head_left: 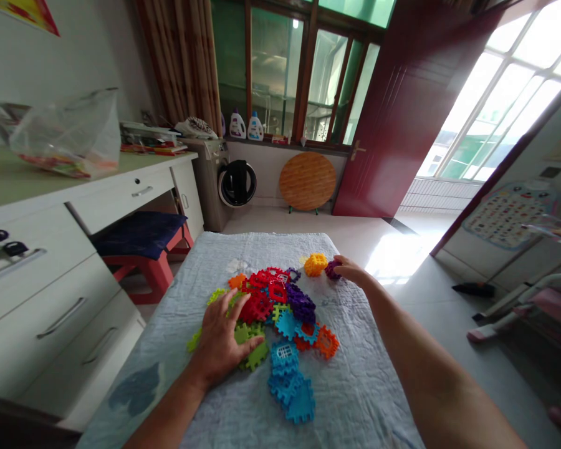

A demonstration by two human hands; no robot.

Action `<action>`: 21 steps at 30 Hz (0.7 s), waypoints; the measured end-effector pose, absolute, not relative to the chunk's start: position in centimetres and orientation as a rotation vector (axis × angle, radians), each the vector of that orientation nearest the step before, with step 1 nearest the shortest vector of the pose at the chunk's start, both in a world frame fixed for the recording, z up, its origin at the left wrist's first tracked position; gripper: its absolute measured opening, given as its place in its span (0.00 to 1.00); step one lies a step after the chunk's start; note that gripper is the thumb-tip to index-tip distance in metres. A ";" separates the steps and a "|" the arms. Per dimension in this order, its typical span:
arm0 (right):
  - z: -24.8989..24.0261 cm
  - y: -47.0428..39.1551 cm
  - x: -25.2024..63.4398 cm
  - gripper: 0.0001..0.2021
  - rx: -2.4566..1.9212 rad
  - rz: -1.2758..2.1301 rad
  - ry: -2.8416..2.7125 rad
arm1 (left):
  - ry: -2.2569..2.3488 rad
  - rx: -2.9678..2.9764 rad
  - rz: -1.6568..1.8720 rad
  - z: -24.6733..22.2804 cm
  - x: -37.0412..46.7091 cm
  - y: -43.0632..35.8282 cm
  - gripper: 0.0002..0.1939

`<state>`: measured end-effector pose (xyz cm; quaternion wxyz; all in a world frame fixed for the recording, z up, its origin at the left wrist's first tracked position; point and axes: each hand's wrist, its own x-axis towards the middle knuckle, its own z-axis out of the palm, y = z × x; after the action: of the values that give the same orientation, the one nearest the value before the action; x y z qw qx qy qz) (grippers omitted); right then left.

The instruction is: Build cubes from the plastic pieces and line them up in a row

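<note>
On the bench (355, 386) lies a pile of interlocking pieces (275, 293), your left hand (219, 337) over its near left side. At the far right, one small stack (315, 265) sits left of a second stack (332, 270), which your right hand (350, 270) touches. Left of the bench stands a desk (152, 176); far off, a washing machine (210, 187), left of a door (402, 106).

The left hand (219, 342) spreads over green pieces (257, 355) at left; the right hand (350, 270) touches purple pieces (331, 270) at far right, just beside yellow pieces (315, 265).
</note>
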<state>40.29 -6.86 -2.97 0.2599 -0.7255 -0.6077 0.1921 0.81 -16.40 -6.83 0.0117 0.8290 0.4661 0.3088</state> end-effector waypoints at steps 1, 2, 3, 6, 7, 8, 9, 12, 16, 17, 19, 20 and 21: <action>-3.2 -7.2 40.3 0.19 -1.964 0.555 -1.698 | 1.481 2.579 0.904 -7.1 0.8 -16.4 0.39; -3.5 -7.6 40.3 0.18 -1.970 0.579 -1.742 | 1.497 2.570 0.853 -7.3 0.7 -16.3 0.40; -3.6 -8.0 40.3 0.18 -1.977 0.589 -1.777 | 1.501 2.561 0.813 -7.5 0.7 -16.3 0.40; -4.0 -9.7 40.3 0.19 -1.979 0.543 -1.859 | 1.463 2.540 0.754 -7.5 0.8 -16.3 0.40; -4.1 -10.2 40.2 0.20 -1.989 0.499 -1.895 | 1.437 2.540 0.747 -7.3 0.8 -16.3 0.39; -4.2 -10.7 40.1 0.22 -2.006 0.448 -1.937 | 1.408 2.539 0.749 -7.1 0.9 -16.3 0.38; -4.3 -11.1 40.0 0.23 -2.028 0.394 -1.981 | 1.377 2.538 0.755 -6.8 0.9 -16.4 0.37; -4.6 -11.9 39.6 0.26 -2.094 0.266 -2.060 | 1.275 2.532 0.778 -6.1 1.2 -16.7 0.33; -4.8 -12.1 39.3 0.29 -2.090 0.309 -2.067 | 1.148 2.526 0.759 -5.7 1.6 -17.3 0.25; -4.9 -12.1 39.3 0.29 -2.084 0.329 -2.065 | 1.121 2.524 0.760 -5.7 1.7 -17.4 0.23; -4.9 -11.9 39.3 0.29 -2.085 0.328 -2.065 | 1.093 2.528 0.785 -5.7 1.8 -17.5 0.21; -4.9 -11.7 39.3 0.29 -2.092 0.311 -2.069 | 1.098 2.536 0.806 -5.7 1.9 -17.5 0.20; -4.9 -11.4 39.3 0.29 -2.098 0.292 -2.078 | 1.120 2.548 0.825 -5.8 1.9 -17.5 0.20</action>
<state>39.27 -11.43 -4.95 0.0869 -0.7044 -0.6977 0.0979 1.90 -17.52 -5.79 0.1189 0.8716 0.3830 0.2820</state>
